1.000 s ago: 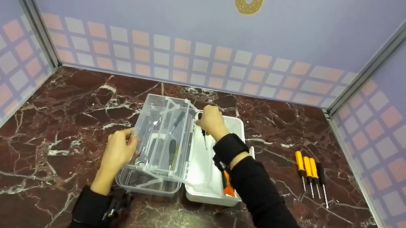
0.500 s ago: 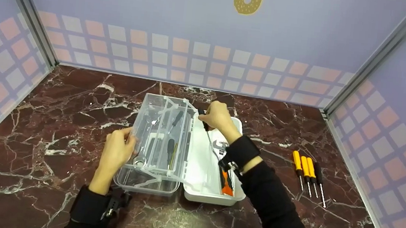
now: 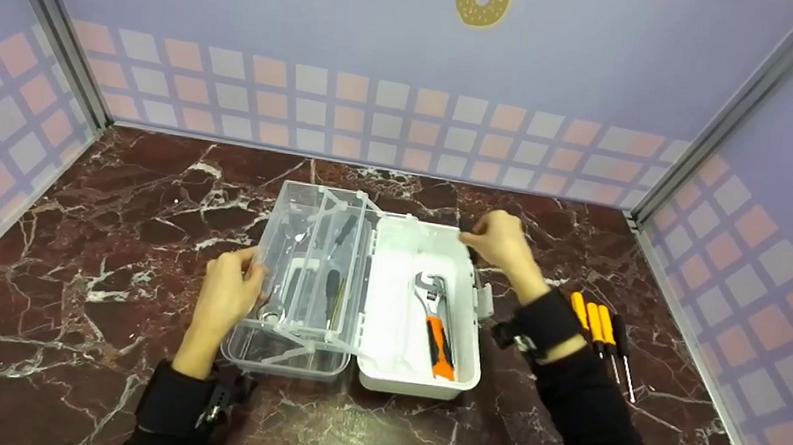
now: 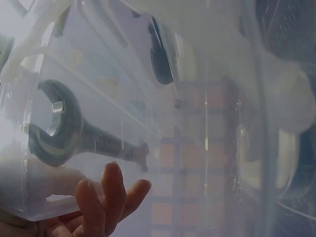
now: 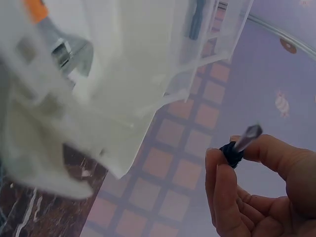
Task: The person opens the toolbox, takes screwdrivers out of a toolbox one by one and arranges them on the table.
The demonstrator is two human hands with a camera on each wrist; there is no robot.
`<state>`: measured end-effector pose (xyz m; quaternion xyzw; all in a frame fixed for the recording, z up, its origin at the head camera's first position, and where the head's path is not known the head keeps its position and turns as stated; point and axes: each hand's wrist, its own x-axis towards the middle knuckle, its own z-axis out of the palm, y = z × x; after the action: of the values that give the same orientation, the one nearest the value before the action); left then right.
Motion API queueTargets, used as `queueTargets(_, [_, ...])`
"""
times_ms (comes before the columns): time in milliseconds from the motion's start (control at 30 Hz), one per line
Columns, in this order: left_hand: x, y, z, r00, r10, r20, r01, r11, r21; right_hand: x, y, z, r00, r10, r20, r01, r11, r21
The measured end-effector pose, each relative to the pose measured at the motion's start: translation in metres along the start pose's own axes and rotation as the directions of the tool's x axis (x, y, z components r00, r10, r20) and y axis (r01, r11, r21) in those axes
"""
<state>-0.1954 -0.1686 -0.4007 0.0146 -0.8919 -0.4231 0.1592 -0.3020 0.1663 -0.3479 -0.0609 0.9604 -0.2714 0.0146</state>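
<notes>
A toolbox stands unfolded, its white base (image 3: 380,379) on the right and clear upper trays (image 3: 315,333) swung out to the left over the clear lid (image 3: 285,371). My left hand (image 3: 231,290) grips the outer left edge of the trays, thumb seen through the plastic in the left wrist view. Beside it lies an open-ended wrench (image 4: 64,123) in the tray. My right hand (image 3: 501,242) is over the base's far right corner. It pinches a screwdriver (image 5: 233,153) by its black handle, the metal shaft pointing toward the right wrist camera.
An adjustable wrench (image 3: 437,337) with an orange handle lies in the base. On the marble table at right are yellow-handled screwdrivers (image 3: 594,318) and a black-handled one (image 3: 621,342). A latch (image 3: 484,300) sticks out from the base's right side. Walls (image 3: 377,125) enclose the table.
My right hand has lifted the screwdriver out of the white base and carried it right, past its far right corner. The adjustable wrench is now uncovered. My left hand stays put.
</notes>
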Motion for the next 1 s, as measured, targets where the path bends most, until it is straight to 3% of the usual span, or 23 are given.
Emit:
queueTargets(233, [-0.001, 0.001, -0.001, 1.000, -0.011, 0.013, 0.011, 1.000, -0.007, -0.009, 0.045, -0.012, 0.997, 0.079, -0.023, -0.080, 0.995, -0.051])
queueTargets(433, [-0.001, 0.001, -0.001, 1.000, 0.014, -0.012, -0.014, 1.000, -0.001, -0.017, 0.083, -0.019, 0.993, 0.078, -0.086, -0.087, 0.990, -0.111])
queueTargets(567, [0.000, 0.001, -0.001, 1.000, 0.019, -0.017, -0.019, 1.000, 0.006, -0.024, 0.107, -0.021, 0.990, 0.111, -0.084, -0.124, 0.979, -0.162])
queueTargets(767, [0.000, 0.001, -0.002, 1.000, 0.012, -0.004, -0.012, 1.000, -0.001, -0.032, 0.136, -0.020, 0.960, 0.277, -0.030, -0.278, 0.942, -0.190])
queueTargets(1000, [-0.001, 0.001, -0.001, 1.000, -0.009, 0.011, 0.009, 1.000, -0.013, -0.035, 0.159, -0.014, 0.938, 0.348, -0.011, -0.344, 0.922, -0.179])
